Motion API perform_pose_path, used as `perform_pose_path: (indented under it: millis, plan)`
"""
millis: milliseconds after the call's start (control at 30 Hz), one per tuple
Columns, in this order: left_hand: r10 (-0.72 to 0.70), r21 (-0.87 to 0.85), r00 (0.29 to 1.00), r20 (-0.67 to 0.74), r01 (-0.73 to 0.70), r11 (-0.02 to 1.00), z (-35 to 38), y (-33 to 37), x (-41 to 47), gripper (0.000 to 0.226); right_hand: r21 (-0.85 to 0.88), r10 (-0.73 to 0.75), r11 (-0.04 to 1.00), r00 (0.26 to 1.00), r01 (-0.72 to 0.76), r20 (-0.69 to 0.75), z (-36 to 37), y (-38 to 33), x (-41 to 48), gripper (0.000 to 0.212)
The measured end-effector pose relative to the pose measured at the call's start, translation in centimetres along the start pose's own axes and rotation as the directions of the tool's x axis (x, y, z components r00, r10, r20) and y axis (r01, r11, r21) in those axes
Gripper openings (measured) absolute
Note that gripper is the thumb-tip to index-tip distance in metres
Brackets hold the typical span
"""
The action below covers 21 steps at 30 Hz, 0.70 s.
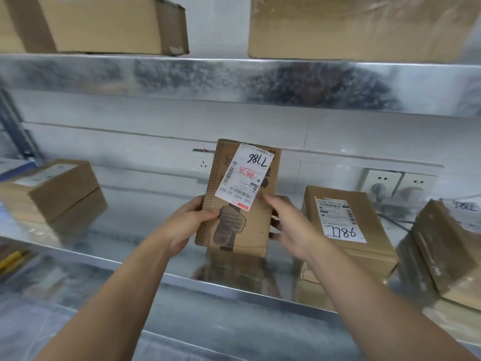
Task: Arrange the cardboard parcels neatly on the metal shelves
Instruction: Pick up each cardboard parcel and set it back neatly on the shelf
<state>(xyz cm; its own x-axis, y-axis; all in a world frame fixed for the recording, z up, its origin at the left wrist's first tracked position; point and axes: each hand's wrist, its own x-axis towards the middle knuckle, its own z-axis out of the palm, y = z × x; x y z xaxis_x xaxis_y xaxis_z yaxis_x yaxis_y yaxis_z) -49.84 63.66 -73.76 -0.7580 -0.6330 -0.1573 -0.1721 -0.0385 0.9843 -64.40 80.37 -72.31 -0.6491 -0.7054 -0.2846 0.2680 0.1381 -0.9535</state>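
A tall, narrow cardboard parcel [247, 225] with a white label marked 7786 stands upright on the middle metal shelf [145, 246]. My left hand [187, 225] grips its left edge, thumb on the front face. My right hand [289, 225] holds its right edge, fingers wrapped behind. Just to the right sits a squat parcel [364, 246] with a label reading 7786 upside down, a narrow gap between them. Another parcel [54, 194] rests at the shelf's left, and a tilted one [447, 246] at the far right.
The upper shelf [234, 79] carries two large parcels [104, 24] [364, 27]. Wall sockets [382, 181] with a plug and cable sit behind the right parcels. A yellow tool [13, 259] lies on the lower level at left. The shelf's front lip [234, 290] runs below my wrists.
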Motion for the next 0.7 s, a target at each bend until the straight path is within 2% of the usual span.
perform_pose_path:
  millis: [133, 200, 333, 433, 533, 633, 700]
  plan:
    - [0.032, -0.006, 0.999, 0.044, -0.032, 0.999, -0.3, -0.7, -0.5, 0.048, 0.225, 0.005, 0.974, 0.999, 0.005, -0.042, -0.9, -0.9, -0.8, 0.044]
    - [-0.009, -0.123, 0.998, 0.061, 0.017, 0.992, -0.3, -0.7, -0.9, 0.055, 0.209, 0.019, 0.978, 0.998, -0.006, -0.057, -1.4, -1.3, -1.1, 0.05]
    - [-0.112, -0.311, 0.986, 0.121, 0.144, 0.939, -0.5, 0.2, -1.3, 0.035, 0.143, 0.068, 0.988, 0.996, -0.061, -0.049, -1.8, -2.0, -1.6, 0.043]
    - [-0.191, -0.274, 0.969, 0.158, 0.229, 0.934, -0.8, 1.5, -0.9, 0.055, 0.079, 0.096, 0.992, 0.995, -0.094, -0.021, -2.0, -2.7, -1.4, 0.043]
    - [-0.255, -0.186, 0.959, 0.126, 0.275, 0.943, -0.4, 3.2, -0.4, 0.08, -0.026, 0.125, 0.992, 0.992, -0.125, 0.001, -2.2, -3.4, -1.0, 0.059]
    - [-0.271, -0.109, 0.959, 0.079, 0.279, 0.954, 0.4, 5.0, -0.4, 0.083, -0.077, 0.161, 0.984, 0.987, -0.162, -0.024, -2.2, -4.0, -1.0, 0.082]
    - [-0.239, -0.067, 0.97, 0.04, 0.242, 0.968, 0.9, 6.5, -0.3, 0.079, -0.093, 0.158, 0.983, 0.987, -0.161, -0.039, -2.1, -4.7, -1.2, 0.078]
